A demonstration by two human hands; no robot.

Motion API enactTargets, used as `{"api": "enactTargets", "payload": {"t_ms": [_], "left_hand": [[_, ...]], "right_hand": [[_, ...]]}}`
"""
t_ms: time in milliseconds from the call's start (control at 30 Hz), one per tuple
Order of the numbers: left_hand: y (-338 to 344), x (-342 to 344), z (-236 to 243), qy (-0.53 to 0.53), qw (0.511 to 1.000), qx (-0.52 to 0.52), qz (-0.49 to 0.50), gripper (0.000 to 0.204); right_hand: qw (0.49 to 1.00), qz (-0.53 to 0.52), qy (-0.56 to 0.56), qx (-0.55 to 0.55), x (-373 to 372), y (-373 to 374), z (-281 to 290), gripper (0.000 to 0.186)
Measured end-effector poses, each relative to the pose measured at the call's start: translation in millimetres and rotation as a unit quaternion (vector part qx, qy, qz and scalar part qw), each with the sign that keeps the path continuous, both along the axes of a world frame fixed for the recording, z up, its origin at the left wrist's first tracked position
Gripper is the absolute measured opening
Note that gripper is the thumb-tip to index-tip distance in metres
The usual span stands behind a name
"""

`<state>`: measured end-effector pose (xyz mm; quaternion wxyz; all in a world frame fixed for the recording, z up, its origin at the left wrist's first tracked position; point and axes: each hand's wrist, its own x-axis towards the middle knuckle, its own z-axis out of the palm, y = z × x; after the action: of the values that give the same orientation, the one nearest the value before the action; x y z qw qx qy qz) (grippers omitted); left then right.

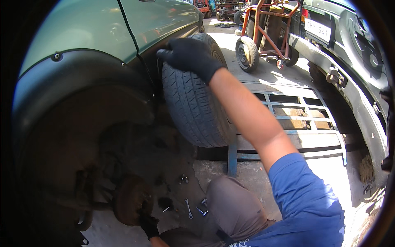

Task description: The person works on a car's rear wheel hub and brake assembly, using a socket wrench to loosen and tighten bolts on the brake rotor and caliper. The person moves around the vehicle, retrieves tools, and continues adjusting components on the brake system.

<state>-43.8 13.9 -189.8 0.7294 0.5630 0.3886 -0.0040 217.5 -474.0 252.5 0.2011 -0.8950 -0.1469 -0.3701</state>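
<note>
My right hand (189, 55), in a black glove, is stretched out over the upper part of a standing tyre (191, 99) beside the green car. Its thumb and fingers point left and look apart, with nothing seen between them; whether it touches the tread I cannot tell. Low in the shaded wheel well, my gloved left hand (149, 225) is at the face of a rusty brake drum (125, 201). Deep shadow hides its fingers. A combination wrench (189, 208) lies on the floor near my knee, with small metal sockets (202, 211) beside it.
The car's dark fender arch (82, 61) curves over the wheel well at left. A blue metal frame (288, 109) lies on the ground behind the tyre. Farther back stands a red wheeled cart (267, 37). Another vehicle's bumper (345, 86) borders the right side.
</note>
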Motion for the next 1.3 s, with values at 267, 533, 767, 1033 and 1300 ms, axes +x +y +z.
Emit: {"api": "enactTargets", "payload": {"t_ms": [267, 533, 767, 1033, 1300], "left_hand": [[-91, -21, 158, 0.375, 0.857, 0.043, -0.350, 0.062], [-242, 242, 282, -0.345, 0.247, 0.842, -0.335, 0.056], [-366, 456, 364, -0.115, 0.709, 0.525, -0.457, 0.057], [-387, 413, 369, -0.050, 0.802, 0.531, -0.269, 0.070], [-468, 367, 402, -0.095, 0.936, 0.273, -0.199, 0.027]], "right_hand": [[0.941, -0.232, 0.244, -0.031, 125, -38, 2, 0.086], [0.950, -0.223, 0.199, 0.091, 126, -41, -11, 0.070], [0.972, -0.218, 0.041, 0.079, 123, -60, -19, 0.064], [0.966, -0.062, 0.154, 0.198, 108, -129, 4, 0.059], [0.898, -0.073, 0.274, 0.335, 49, -214, -17, 0.088]]}}
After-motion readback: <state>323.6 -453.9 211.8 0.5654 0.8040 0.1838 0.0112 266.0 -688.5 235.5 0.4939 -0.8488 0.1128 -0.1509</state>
